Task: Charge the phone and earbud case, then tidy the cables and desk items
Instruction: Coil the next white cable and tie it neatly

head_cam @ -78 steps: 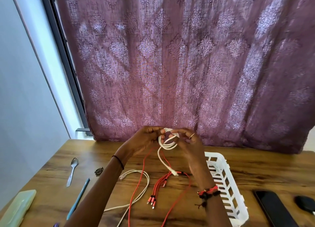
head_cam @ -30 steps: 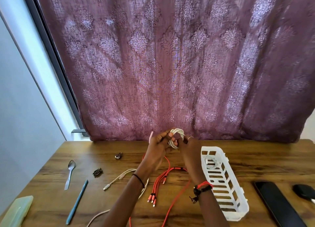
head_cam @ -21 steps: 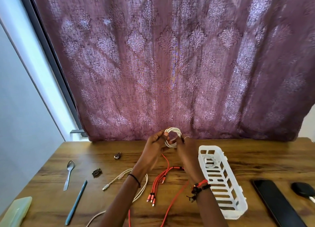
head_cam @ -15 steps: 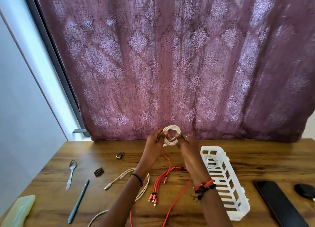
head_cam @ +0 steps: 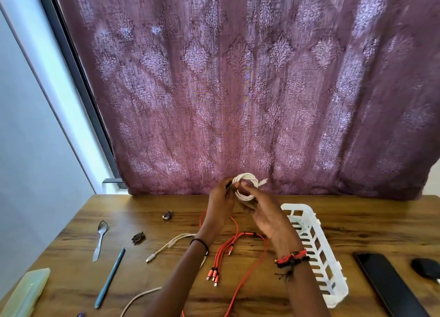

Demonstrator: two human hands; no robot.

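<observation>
Above the middle of the wooden desk (head_cam: 357, 224) both my hands hold a white cable wound into a small coil (head_cam: 246, 186), its plug end sticking out to the right. My left hand (head_cam: 220, 203) pinches the coil's left side and my right hand (head_cam: 266, 215) grips it from below and right. A red multi-plug cable (head_cam: 228, 252) and a second white cable (head_cam: 171, 244) lie loose on the desk under my arms. The black phone (head_cam: 390, 285) lies face up at the right, the dark earbud case (head_cam: 426, 270) just beyond it.
A white slotted plastic basket (head_cam: 316, 257) with a coiled white cable inside stands right of my right wrist. On the left lie a spoon (head_cam: 101, 238), a blue pen (head_cam: 110, 277), a pale green case (head_cam: 26, 293) and two small dark trinkets. A purple curtain hangs behind.
The trailing end of the white cable has been wound up into the coil, which is now tighter with its plug poking out to the right. Both hands stay at about the same spot.
</observation>
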